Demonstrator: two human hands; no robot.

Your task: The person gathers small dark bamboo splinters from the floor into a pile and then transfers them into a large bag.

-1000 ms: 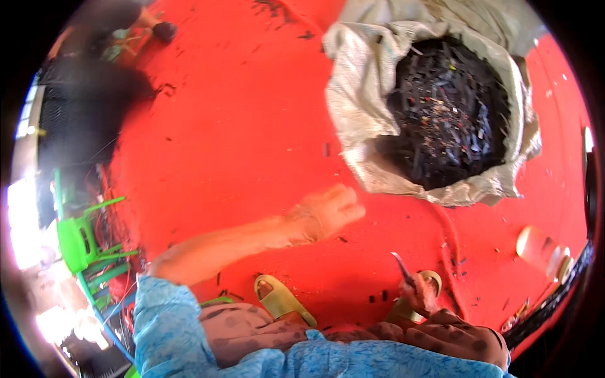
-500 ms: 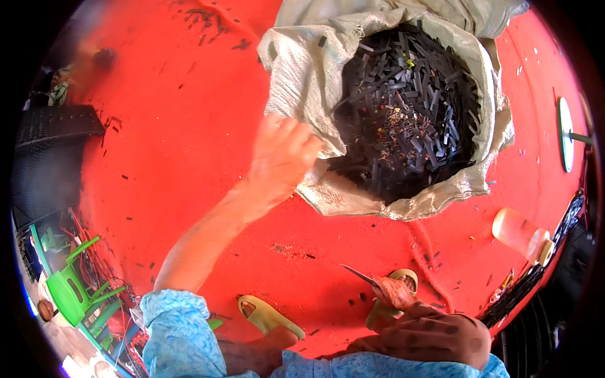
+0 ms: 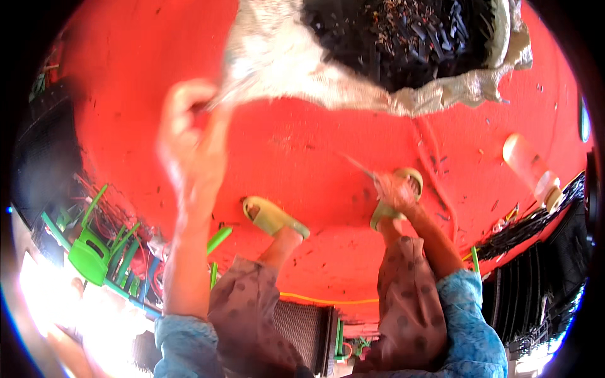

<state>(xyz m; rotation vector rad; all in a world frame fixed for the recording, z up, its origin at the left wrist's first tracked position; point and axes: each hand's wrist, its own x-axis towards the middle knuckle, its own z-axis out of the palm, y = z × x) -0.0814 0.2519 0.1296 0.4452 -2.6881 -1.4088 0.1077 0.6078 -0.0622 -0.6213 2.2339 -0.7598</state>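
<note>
A pale woven sack (image 3: 277,63) stands at the top, its mouth wide and full of short dark strips (image 3: 416,44), with small reddish-brown bits among them. My left hand (image 3: 195,135), blurred by motion, pinches the sack's near left corner between thumb and fingers, and the cloth stretches toward it. Low over my right foot, my right hand (image 3: 396,191) is closed around a knife. The thin blade (image 3: 357,164) points up and to the left; its handle is hidden in my fingers.
Red sheeting (image 3: 328,252) with scattered dark scraps covers the floor. At right lies a clear jar (image 3: 528,162) beside bundled black strips (image 3: 504,236). Green plastic chairs (image 3: 90,255) stand at left. My feet wear yellow-green slippers (image 3: 274,217). A yellow cord (image 3: 334,300) runs behind them.
My left hand has moved left, drawing the sack's corner with it. The view has tilted down, so the sack sits higher and my legs show more. My right hand still grips the knife.
</note>
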